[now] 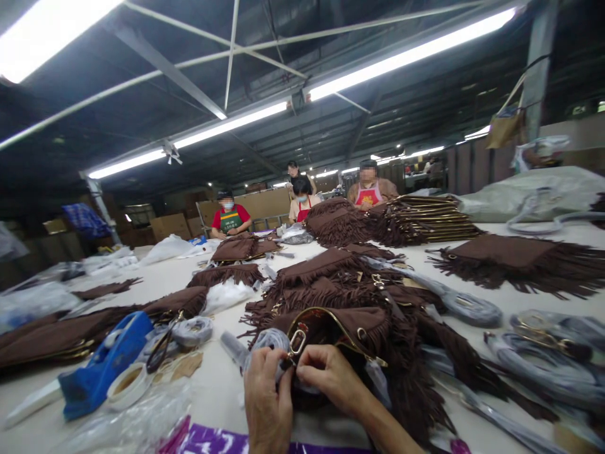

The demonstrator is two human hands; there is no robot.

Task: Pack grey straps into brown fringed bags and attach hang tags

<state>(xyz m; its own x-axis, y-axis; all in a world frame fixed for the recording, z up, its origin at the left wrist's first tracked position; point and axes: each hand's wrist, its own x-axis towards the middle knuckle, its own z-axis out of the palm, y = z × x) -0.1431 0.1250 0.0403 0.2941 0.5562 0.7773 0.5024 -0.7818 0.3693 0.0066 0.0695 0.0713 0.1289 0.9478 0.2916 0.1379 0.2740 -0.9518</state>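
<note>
A brown fringed bag (373, 321) lies unzipped in front of me, its gold zipper edge curving round the opening. My left hand (268, 397) is closed on a coiled strap (269, 340) wrapped in greyish film, at the bag's left edge. A gold clasp (297, 341) stands up between both hands, by the strap's end. Pinched fingers of my right hand (333, 377) meet just below the clasp, beside the left thumb; what they grip is too small and hidden to name. Brown fringe hangs to the right of my right wrist.
On the left are a blue tape dispenser (106, 366), a tape roll (127, 384) and clear plastic. More wrapped straps (543, 362) lie at right. Behind the open bag are several fringed bags and a bag stack (425, 217). Several co-workers (231, 217) are across the table (161, 275).
</note>
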